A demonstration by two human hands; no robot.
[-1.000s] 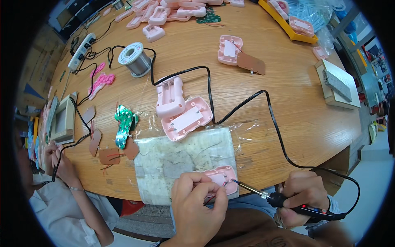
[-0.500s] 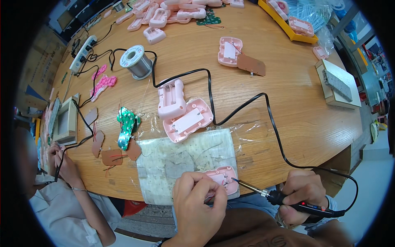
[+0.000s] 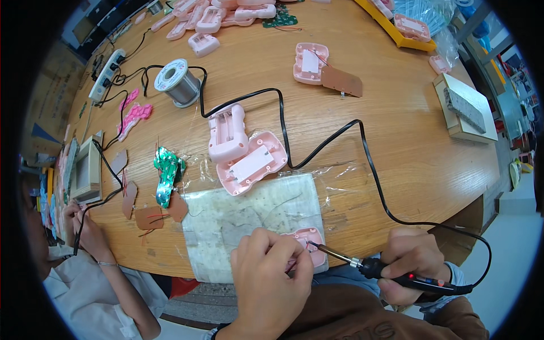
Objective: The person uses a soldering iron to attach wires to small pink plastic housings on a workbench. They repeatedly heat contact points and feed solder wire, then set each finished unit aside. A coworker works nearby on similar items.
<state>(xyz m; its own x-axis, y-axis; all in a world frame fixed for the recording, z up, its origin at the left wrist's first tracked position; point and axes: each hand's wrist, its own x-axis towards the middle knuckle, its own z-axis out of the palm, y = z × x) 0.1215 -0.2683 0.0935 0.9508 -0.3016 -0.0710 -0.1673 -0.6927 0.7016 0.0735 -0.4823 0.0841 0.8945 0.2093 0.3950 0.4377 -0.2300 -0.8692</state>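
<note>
My right hand (image 3: 412, 263) grips a black soldering iron (image 3: 371, 267) with a small red light on its handle. The iron's tip points left and meets the inside of a pink plastic shell (image 3: 318, 258), close to a short red wire and a metal contact. Closed fingers of my left hand (image 3: 272, 277) hold the left end of this shell and cover much of it. Whether they also pinch a wire is hidden. The shell lies on a stained pale mat (image 3: 212, 226) at the table's front edge.
Beyond the mat lie two pink shells (image 3: 252, 164), a green circuit board (image 3: 167, 175), brown boards (image 3: 149, 217) and a solder spool (image 3: 178, 82). The iron's black cord (image 3: 377, 181) winds across the table. At left sits another person (image 3: 107, 277). A yellow tray (image 3: 405, 39) stands far right.
The iron's tip has moved slightly left, further into the shell near the red wire. My left hand has shifted a little over the shell. The whole view has shifted slightly.
</note>
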